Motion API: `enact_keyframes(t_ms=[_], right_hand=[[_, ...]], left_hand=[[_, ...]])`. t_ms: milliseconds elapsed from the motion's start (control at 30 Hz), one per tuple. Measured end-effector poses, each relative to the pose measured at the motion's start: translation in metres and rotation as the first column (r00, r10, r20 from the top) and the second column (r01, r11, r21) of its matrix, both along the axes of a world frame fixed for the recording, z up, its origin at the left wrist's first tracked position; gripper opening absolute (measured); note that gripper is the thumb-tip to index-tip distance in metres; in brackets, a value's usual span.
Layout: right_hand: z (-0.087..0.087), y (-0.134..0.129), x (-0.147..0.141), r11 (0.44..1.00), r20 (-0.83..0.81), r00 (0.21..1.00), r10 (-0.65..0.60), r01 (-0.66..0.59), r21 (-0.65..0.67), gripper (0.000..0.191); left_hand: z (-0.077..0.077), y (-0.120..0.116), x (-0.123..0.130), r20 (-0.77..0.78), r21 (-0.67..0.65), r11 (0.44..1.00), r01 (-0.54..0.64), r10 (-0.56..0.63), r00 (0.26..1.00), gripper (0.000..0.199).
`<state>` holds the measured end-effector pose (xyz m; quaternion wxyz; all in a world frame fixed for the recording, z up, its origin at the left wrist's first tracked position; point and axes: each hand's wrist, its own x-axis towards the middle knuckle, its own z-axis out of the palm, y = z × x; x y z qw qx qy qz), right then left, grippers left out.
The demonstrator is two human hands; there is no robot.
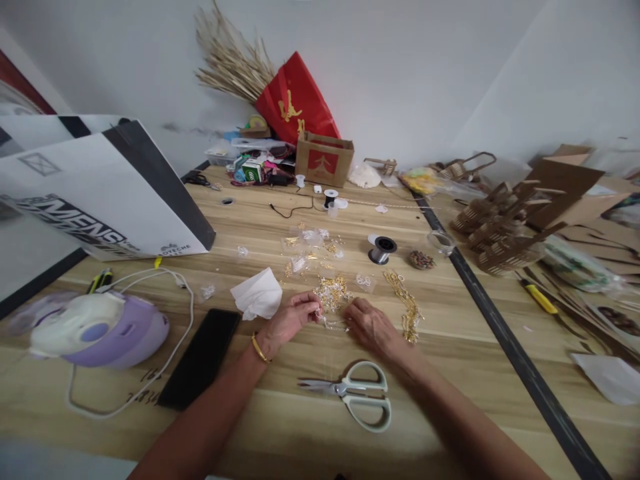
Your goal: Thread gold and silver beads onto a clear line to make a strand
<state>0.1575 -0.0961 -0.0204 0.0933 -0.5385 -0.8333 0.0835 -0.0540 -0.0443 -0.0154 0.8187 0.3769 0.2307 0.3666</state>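
My left hand [293,319], a gold bangle on its wrist, pinches one end of a thin silvery strand [334,325] with thumb and forefinger. The strand runs low over the table to my right hand [370,324], whose fingers are curled together; what they hold is hidden. Just beyond both hands lies a pile of gold and clear jewellery pieces [333,291]. To the right are gold chains [409,310]. White-handled scissors [367,395] lie nearer me with their blades pointing left. A crumpled white tissue [259,293] is beside my left hand.
On the left are a black phone [203,357], a purple-and-white device [107,330] with a white cable, and a large white box [105,193]. Farther out stand a wire spool [383,249] and a brown paper bag [324,160]. Small woven baskets [500,227] crowd the right.
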Motion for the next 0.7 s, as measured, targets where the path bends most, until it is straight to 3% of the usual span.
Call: enact_keyframes(t_ms=[133, 300, 500, 700], right_hand=[[-0.003, -0.001, 0.003, 0.999, 0.006, 1.0, -0.009, 0.008, 0.052, 0.011], [-0.004, -0.002, 0.013, 0.998, -0.323, 0.945, -0.044, 0.03, -0.047, 0.013], [-0.001, -0.001, 0.018, 0.945, -0.72, 0.644, -0.258, 0.012, -0.328, 0.022], [-0.003, 0.002, 0.022, 0.893, -0.857, 0.336, -0.39, -0.087, -0.441, 0.03]], left_hand=[[0.0, 0.001, -0.001, -0.011, -0.008, 1.0, -0.013, 0.012, 1.0, 0.016], [-0.002, 0.003, -0.003, 0.034, -0.014, 1.0, -0.01, 0.011, 0.999, 0.014], [-0.009, 0.007, -0.003, 0.077, -0.031, 0.998, -0.062, 0.065, 0.995, 0.01], [-0.009, 0.009, -0.003, 0.075, -0.174, 0.983, -0.066, 0.08, 0.994, 0.012]])
